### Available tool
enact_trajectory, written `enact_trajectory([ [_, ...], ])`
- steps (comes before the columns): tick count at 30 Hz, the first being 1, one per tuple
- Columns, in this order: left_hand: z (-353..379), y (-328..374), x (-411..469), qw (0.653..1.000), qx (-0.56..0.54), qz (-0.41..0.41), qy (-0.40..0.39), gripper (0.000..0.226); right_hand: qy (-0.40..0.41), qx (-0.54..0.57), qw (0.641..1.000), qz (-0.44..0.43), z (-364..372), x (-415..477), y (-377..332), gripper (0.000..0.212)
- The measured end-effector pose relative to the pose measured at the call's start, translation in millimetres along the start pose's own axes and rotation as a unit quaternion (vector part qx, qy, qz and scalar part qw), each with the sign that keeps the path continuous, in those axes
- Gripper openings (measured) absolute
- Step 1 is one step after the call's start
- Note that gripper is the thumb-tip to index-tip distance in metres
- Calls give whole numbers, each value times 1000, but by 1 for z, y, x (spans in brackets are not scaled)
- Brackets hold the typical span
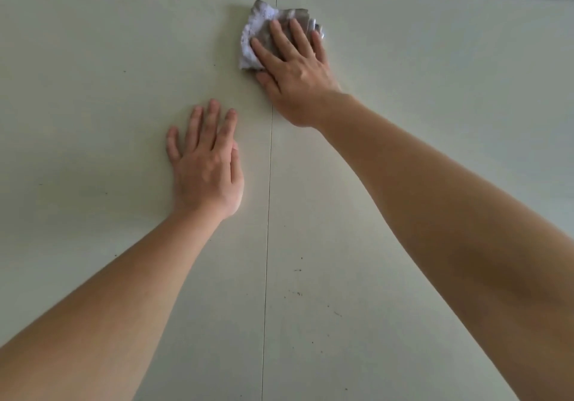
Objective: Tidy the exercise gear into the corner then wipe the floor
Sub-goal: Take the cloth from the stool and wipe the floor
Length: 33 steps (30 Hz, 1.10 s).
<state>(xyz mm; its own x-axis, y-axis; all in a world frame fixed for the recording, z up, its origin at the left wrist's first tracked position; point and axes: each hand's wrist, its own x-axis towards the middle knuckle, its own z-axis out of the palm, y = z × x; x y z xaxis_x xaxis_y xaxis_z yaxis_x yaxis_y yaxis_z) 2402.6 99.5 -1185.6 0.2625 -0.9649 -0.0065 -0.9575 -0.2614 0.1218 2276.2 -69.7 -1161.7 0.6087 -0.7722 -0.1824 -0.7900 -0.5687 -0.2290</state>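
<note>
The right hand (293,68) presses flat, fingers spread, on the crumpled cloth (264,32) at the far centre of the tiled floor (93,43). The left hand (206,164), fingers apart, rests nearer. The cloth may bunch and miss the near dark specks (298,292)

Bare tiled floor (93,58) all round, only the bunched cloth (264,24) and specks (298,293) as obstacles.

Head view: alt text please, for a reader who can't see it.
The right hand presses a crumpled cloth flat on pale floor tiles. The left hand rests palm-down nearer the camera; dark specks dot the near tile.
</note>
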Motion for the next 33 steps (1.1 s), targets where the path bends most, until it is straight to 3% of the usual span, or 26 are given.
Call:
enact_trajectory([
  [2,0,0,2,1000,2,1,-3,54,-2,1,999,-35,-6,11,13,55],
  [4,-1,-1,3,1000,4,3,-3,54,16,0,1000,-10,-13,22,36,55],
  [6,-2,-2,2,1000,4,6,-3,55,56,19,991,118,-19,26,71,55],
  [8,-2,-3,3,1000,4,7,-2,55,76,48,958,272,-23,21,103,56],
  [10,-2,-4,4,1000,4,9,0,54,74,47,943,322,-23,14,107,56],
  [12,-1,-4,4,1000,5,7,-3,54,75,37,963,255,-17,7,83,57],
  [15,-1,-3,4,1000,11,0,-2,54,49,25,996,66,-4,-10,37,56],
  [17,-2,-3,7,1000,14,-1,-2,53,14,8,999,-49,1,-27,34,54],
  [19,-3,-3,8,1000,10,-1,-4,54,6,-10,996,-92,-3,-42,63,53],
  [20,-3,-4,8,1000,9,-2,-5,54,19,-11,998,-57,-7,-48,83,52],
  [22,-3,-2,7,1000,3,-2,-2,54,61,15,992,109,-18,-63,130,51],
  [24,-3,0,7,1000,-1,-5,-1,54,77,66,957,271,-25,-78,159,53],
  [25,-4,1,7,1000,0,-6,-1,54,79,67,948,300,-23,-85,159,54],
  [27,-5,2,8,1000,-3,-4,1,54,96,31,965,240,-6,-102,137,57],
  [30,-6,1,4,1000,-10,-3,1,54,125,1,992,16,25,-139,80,49],
  [33,-7,0,3,1000,-9,-4,0,53,16,-1,993,-118,36,-186,37,51],
])
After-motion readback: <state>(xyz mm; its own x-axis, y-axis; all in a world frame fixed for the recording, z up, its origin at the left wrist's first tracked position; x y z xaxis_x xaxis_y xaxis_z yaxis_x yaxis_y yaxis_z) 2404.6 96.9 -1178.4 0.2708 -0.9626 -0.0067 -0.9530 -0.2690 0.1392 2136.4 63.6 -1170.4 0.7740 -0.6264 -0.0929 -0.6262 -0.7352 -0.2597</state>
